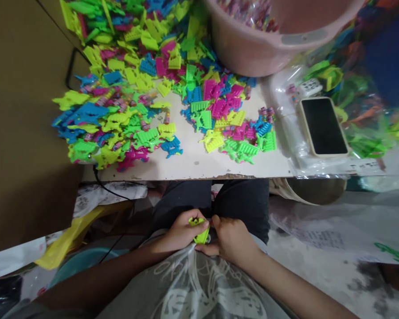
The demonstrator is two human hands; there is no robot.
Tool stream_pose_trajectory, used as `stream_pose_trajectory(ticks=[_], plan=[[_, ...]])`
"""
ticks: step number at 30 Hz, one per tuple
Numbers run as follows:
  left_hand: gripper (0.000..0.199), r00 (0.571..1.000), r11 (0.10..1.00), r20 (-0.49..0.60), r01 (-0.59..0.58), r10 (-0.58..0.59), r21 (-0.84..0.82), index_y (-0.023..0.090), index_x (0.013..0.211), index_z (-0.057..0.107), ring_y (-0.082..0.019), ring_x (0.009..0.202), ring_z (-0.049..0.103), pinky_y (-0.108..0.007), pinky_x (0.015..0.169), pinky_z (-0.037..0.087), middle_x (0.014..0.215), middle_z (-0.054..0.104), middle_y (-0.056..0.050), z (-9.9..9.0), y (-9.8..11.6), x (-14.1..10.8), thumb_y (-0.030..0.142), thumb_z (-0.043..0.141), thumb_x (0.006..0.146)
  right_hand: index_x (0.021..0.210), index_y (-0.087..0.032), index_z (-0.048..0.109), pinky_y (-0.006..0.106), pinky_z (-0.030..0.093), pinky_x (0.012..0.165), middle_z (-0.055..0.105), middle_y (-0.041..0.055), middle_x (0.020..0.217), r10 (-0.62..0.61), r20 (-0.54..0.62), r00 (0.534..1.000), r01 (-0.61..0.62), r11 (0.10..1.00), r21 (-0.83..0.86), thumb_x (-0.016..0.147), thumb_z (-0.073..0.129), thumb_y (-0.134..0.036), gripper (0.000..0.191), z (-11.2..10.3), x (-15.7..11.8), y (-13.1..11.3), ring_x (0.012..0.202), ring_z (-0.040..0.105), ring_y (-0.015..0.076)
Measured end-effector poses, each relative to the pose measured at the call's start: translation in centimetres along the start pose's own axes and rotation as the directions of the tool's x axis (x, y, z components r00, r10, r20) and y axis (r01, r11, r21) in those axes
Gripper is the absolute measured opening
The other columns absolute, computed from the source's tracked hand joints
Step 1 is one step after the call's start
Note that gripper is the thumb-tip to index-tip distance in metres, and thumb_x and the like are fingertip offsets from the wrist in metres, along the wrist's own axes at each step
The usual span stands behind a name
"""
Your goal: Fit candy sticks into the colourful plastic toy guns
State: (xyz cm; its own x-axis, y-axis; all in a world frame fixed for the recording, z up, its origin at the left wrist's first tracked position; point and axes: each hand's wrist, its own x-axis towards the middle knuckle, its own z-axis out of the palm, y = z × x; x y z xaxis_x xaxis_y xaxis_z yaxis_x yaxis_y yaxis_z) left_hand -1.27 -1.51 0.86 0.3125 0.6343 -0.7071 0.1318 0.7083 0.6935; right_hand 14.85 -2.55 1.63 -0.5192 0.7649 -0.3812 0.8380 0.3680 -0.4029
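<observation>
Low over my lap, in front of my shirt, my left hand (190, 228) is closed around a yellow plastic toy piece (202, 235). Close beside it on the right, my right hand (231, 235) has its fingers curled at the toy's edge; what its fingertips pinch, if anything, is hidden. On the table (189, 164) above lie heaps of similar small plastic pieces in yellow, green, blue and pink. A bright green piece (241, 150) and a blue one (172, 147) rest near the front edge.
A pink tub (249, 53) with small colourful items stands at the back. A phone (325, 126) lies on clear plastic at the right, beside a bag of coloured plastic parts (365, 106). Cardboard (26, 110) borders the left; a black cable (111, 191) hangs over the edge.
</observation>
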Motion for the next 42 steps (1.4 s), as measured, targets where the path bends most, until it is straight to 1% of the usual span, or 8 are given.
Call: stream_pose_trajectory(ticks=[12, 25, 30, 32, 34, 37, 40, 42], plan=[[0.047, 0.998, 0.999, -0.021, -0.053, 0.053, -0.002, 0.016, 0.064, 0.054, -0.009, 0.053, 0.039, -0.022, 0.053, 0.032, 0.056, 0.045, 0.005, 0.2, 0.1, -0.1, 0.06, 0.071, 0.062, 0.083, -0.014, 0.063, 0.029, 0.045, 0.055, 0.071, 0.01, 0.073, 0.008, -0.024, 1.0, -0.005, 0.992, 0.129, 0.078, 0.066, -0.057, 0.043, 0.3, -0.8, -0.4, 0.065, 0.07, 0.0251], [0.041, 0.996, 0.996, -0.026, -0.079, 0.08, 0.034, 0.016, 0.067, 0.056, -0.01, 0.055, 0.045, -0.022, 0.053, 0.036, 0.058, 0.051, 0.004, 0.1, -0.1, -0.3, 0.055, 0.07, 0.066, 0.084, -0.014, 0.066, 0.029, 0.047, 0.058, 0.072, 0.0087, 0.075, 0.023, -0.015, 1.0, -0.018, 0.969, 0.245, 0.08, 0.066, -0.055, 0.04, 0.7, -1.2, -0.8, 0.068, 0.07, 0.024], [0.03, 0.964, 0.947, -0.068, -0.236, 0.256, 0.218, 0.017, 0.079, 0.062, -0.015, 0.063, 0.057, -0.024, 0.057, 0.045, 0.071, 0.063, -0.001, -1.5, 2.3, 0.0, 0.047, 0.06, 0.08, 0.1, -0.017, 0.064, 0.031, 0.051, 0.068, 0.07, 0.0085, 0.089, 0.067, -0.23, 0.971, 0.038, 0.905, 0.424, 0.079, 0.066, -0.056, 0.044, -1.6, -0.2, 2.4, 0.08, 0.067, 0.0232], [0.024, 0.868, 0.839, -0.168, -0.375, 0.467, 0.395, 0.02, 0.086, 0.065, -0.019, 0.076, 0.063, -0.029, 0.07, 0.052, 0.083, 0.068, -0.004, -3.3, 4.7, -0.1, 0.042, 0.055, 0.084, 0.106, -0.019, 0.061, 0.034, 0.051, 0.077, 0.068, 0.0093, 0.096, 0.15, -0.413, 0.898, 0.041, 0.908, 0.418, 0.089, 0.055, -0.049, 0.034, -3.6, 0.4, 4.9, 0.088, 0.065, 0.0229], [0.023, 0.675, 0.65, -0.246, -0.447, 0.696, 0.614, 0.023, 0.095, 0.067, -0.023, 0.098, 0.064, -0.036, 0.091, 0.05, 0.1, 0.071, -0.006, -6.0, 7.8, -0.6, 0.037, 0.053, 0.086, 0.105, -0.019, 0.061, 0.038, 0.05, 0.082, 0.065, 0.01, 0.098, 0.237, -0.544, 0.805, -0.028, 0.931, 0.364, 0.095, 0.046, -0.04, 0.028, -5.8, 1.2, 7.8, 0.091, 0.063, 0.0236], [0.031, 0.405, 0.403, -0.262, -0.318, 0.876, 0.858, 0.031, 0.114, 0.065, -0.025, 0.121, 0.055, -0.039, 0.108, 0.04, 0.124, 0.065, 0.003, -10.8, 12.5, -1.7, 0.032, 0.049, 0.088, 0.108, -0.019, 0.062, 0.041, 0.051, 0.082, 0.06, 0.0124, 0.103, 0.262, -0.666, 0.699, -0.121, 0.96, 0.252, 0.094, 0.043, -0.034, 0.028, -8.4, 2.6, 11.9, 0.093, 0.061, 0.026], [0.037, 0.117, 0.364, -0.352, -0.11, 0.929, 0.925, 0.032, 0.126, 0.058, -0.022, 0.122, 0.055, -0.038, 0.109, 0.038, 0.132, 0.06, 0.011, -15.0, 15.5, -2.1, 0.029, 0.041, 0.093, 0.114, -0.019, 0.06, 0.044, 0.05, 0.083, 0.058, 0.0149, 0.108, 0.231, -0.754, 0.615, -0.175, 0.972, 0.155, 0.092, 0.043, -0.031, 0.031, -9.4, 4.3, 14.8, 0.097, 0.06, 0.0288], [0.036, 0.08, 0.328, -0.322, -0.067, 0.943, 0.942, 0.029, 0.125, 0.058, -0.021, 0.119, 0.057, -0.038, 0.107, 0.04, 0.131, 0.061, 0.011, -16.5, 16.0, -1.6, 0.03, 0.041, 0.093, 0.116, -0.017, 0.058, 0.045, 0.051, 0.081, 0.06, 0.0155, 0.106, 0.221, -0.77, 0.598, -0.201, 0.972, 0.123, 0.091, 0.043, -0.031, 0.033, -9.2, 5.4, 15.8, 0.095, 0.061, 0.0296]])
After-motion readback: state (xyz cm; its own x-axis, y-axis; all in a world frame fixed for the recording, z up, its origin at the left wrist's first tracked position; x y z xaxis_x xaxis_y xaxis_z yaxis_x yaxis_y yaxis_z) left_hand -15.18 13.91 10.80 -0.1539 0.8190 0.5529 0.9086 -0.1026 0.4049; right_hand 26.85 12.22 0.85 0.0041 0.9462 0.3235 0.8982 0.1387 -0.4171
